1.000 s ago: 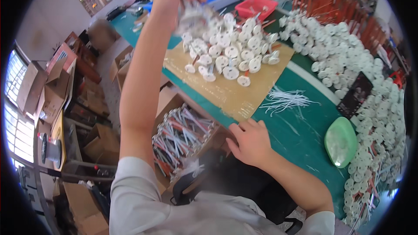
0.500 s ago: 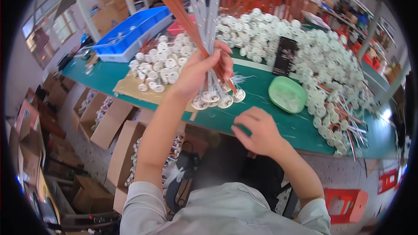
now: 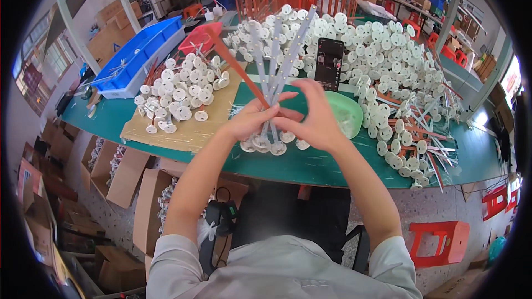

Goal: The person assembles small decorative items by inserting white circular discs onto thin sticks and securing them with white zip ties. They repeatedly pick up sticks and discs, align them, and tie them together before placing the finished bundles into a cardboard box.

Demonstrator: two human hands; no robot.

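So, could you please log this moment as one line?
left grip: holding strip bundle, white discs downward | right grip: beside bundle, contact unclear | nearby: green dish, phone

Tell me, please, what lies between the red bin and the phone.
In the head view, white discs lie between the red bin and the phone; the held strips cross in front.

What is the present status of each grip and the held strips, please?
Left grip closed around strips, their white discs downward. Right grip open beside them, contact unclear. Green dish just beyond right grip.
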